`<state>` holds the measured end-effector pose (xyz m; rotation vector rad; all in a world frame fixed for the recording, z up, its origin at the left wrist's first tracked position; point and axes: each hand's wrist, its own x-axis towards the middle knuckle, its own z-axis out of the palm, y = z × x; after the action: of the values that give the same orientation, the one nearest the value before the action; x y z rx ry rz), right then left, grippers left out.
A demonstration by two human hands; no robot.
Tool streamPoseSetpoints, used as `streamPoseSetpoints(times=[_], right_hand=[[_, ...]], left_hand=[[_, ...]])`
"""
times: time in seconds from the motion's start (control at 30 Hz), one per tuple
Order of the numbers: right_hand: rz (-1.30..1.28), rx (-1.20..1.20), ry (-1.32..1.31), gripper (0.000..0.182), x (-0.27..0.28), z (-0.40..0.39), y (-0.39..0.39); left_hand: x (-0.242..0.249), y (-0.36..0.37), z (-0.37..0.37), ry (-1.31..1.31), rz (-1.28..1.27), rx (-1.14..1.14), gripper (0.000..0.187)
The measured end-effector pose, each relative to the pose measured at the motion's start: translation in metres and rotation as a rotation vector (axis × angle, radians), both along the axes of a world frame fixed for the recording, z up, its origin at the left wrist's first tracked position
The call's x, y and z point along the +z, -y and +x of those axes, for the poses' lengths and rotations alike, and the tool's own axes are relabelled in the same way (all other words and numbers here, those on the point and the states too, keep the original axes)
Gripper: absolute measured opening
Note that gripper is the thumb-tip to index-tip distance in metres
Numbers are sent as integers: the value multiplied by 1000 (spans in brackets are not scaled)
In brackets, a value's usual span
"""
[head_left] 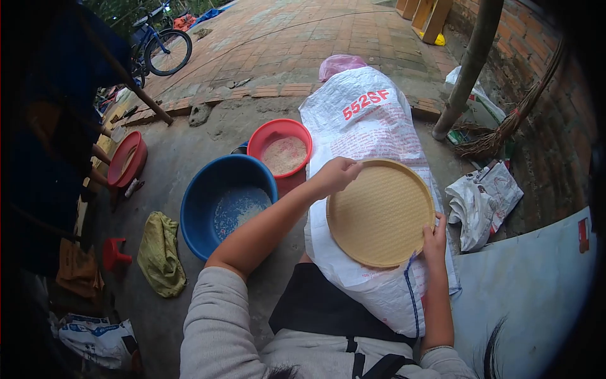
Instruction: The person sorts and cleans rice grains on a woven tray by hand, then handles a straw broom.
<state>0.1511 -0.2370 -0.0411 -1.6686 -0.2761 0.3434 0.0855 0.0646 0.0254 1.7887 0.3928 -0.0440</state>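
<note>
A round woven bamboo winnowing tray (382, 215) lies level over a white printed sack (353, 136), and no grain shows on its surface. My left hand (338, 175) is closed at the tray's upper left rim, its fingertips partly hidden. On the lower right rim, my right hand (434, 240) grips with the thumb on top and fingers at the outer side. Left of the sack stands a blue basin (192, 211) with a thin scatter of pale grains on its bottom. Behind it, a red basin (254, 142) holds more pale grain.
A crumpled yellow-green sack (159, 252) and a small red stool (115, 254) are at left. Another red basin (140, 165) sits farther left. A wooden post (470, 69) rises at right, near crumpled white bags (480, 202). A bicycle (161, 47) stands far back.
</note>
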Motion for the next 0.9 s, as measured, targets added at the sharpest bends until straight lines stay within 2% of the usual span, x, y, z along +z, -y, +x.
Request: streamPoseSetpoints(times=[0.07, 0.13, 0.23, 0.3, 0.33, 0.4, 0.43, 0.57, 0.63, 0.67, 0.7, 0.73, 0.77, 0.9], right_hand=[[-1, 7, -23, 35, 7, -3, 9], [-124, 151, -37, 35, 16, -5, 16], [-137, 130, -32, 33, 15, -15, 21], [-308, 172, 102, 31, 18, -21, 25], [-316, 138, 78, 31, 18, -22, 27], [-328, 161, 205, 29, 18, -24, 30], [-336, 139, 187, 29, 18, -24, 31], [-106, 115, 170, 31, 3, -20, 25], [-15, 92, 180, 31, -5, -22, 20], [81, 58, 139, 31, -8, -24, 18], [176, 24, 99, 31, -9, -27, 16], [176, 27, 94, 31, -9, -26, 14], [183, 41, 71, 31, -9, -25, 16], [203, 62, 40, 30, -3, -24, 13]], left_hand=[[-4, 36, -4, 194, 348, -166, 39], [-6, 66, -4, 259, 562, -284, 37], [-6, 94, -8, 269, 598, -409, 35], [-5, 104, -9, 300, 675, -456, 34], [-2, 108, -10, 315, 721, -474, 34], [6, 112, -15, 327, 800, -497, 34], [7, 113, -17, 348, 818, -490, 33], [21, 107, -19, 319, 742, -440, 32], [24, 100, -21, 275, 691, -238, 32], [17, 96, -22, 268, 693, -236, 32], [10, 93, -22, 320, 574, -115, 31], [4, 89, -23, 370, 453, 7, 31], [-2, 87, -26, 392, 450, 44, 29], [3, 87, -33, 328, 487, 72, 27]])
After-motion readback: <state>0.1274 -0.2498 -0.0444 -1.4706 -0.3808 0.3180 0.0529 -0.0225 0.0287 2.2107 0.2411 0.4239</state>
